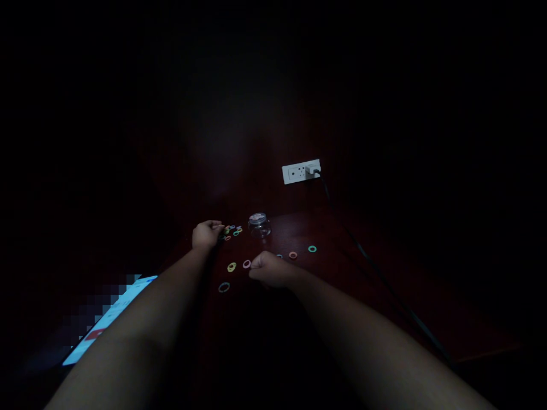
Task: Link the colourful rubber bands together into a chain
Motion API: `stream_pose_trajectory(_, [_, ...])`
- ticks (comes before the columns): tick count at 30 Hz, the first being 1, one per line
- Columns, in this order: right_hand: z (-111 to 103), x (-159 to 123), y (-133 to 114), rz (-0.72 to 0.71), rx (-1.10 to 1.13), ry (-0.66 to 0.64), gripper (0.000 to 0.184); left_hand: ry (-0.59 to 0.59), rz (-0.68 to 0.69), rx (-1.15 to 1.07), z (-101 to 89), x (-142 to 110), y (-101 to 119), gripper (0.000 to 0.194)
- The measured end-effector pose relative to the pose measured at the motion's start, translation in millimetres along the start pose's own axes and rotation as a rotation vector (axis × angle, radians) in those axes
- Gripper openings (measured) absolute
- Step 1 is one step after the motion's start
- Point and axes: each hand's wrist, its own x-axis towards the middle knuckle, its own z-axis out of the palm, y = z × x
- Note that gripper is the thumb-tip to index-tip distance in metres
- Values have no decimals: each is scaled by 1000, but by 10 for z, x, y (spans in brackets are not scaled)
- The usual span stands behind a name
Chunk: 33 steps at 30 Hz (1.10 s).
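Observation:
At the left, my left hand (206,234) reaches to a loose cluster of small coloured rings (236,233) that look like hair ties. Its fingers are pinched together at the cluster's edge; what they hold is too dark to make out. Closer to me, my right hand (269,269) is closed, its fingertips on the edge of a pink hair tie (247,264). Left of that one lie a yellow hair tie (231,267) and a dark greenish one (224,287). Past my right hand are an orange hair tie (293,255), a green one (312,249) and a partly hidden blue one (279,257).
A clear lidded jar (259,226) stands behind the hair ties on the dark red table (342,296). A white socket (294,172) on the wall holds a plug, its black cable (371,259) running down the right side. A lit screen (115,319) lies beside my left forearm.

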Motion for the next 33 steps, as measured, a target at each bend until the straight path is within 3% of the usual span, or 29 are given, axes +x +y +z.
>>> stream_pose_trajectory(6, [-16,8,27,-18,-12,-24,23,82,-15,-176,7,-15,-2,28])
stream_pose_trajectory(10, [17,40,83,-85,-88,26,25,49,33,-338,-12,-217,89,36])
stream_pose_trajectory(12, [50,43,96,-111,-132,62,24,-35,73,-420,-55,-437,149,41])
stream_pose_trajectory(15, [101,24,96,-111,-144,114,18,-337,186,-651,-176,-839,235,44])
stream_pose_trajectory(20, [138,-15,120,-174,-118,113,21,-597,283,-496,-392,-1273,311,24])
stream_pose_trajectory(33, [89,-74,88,-209,-153,61,26,-586,442,-413,-268,-1269,227,16])
